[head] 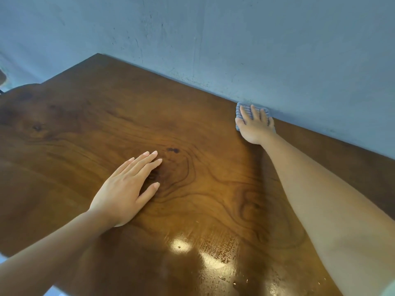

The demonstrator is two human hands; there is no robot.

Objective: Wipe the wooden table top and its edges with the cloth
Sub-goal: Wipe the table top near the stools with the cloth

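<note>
Against blue wall (pixel 277 50), right hand (pixel 255 124) presses striped cloth (pixel 239 108) flat, fingers spread, reaching table's (pixel 203 199) far edge; left hand (pixel 126 189) open, palm down, likely bracing lean.

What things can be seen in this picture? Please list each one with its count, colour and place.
wooden table top: one, glossy brown, fills most of the view
cloth: one, blue-grey striped, at the far edge of the table against the wall
wall: one, blue-grey, behind the table
left hand: one, flat on the table near the middle
right hand: one, fingers spread, pressing on the cloth
</note>
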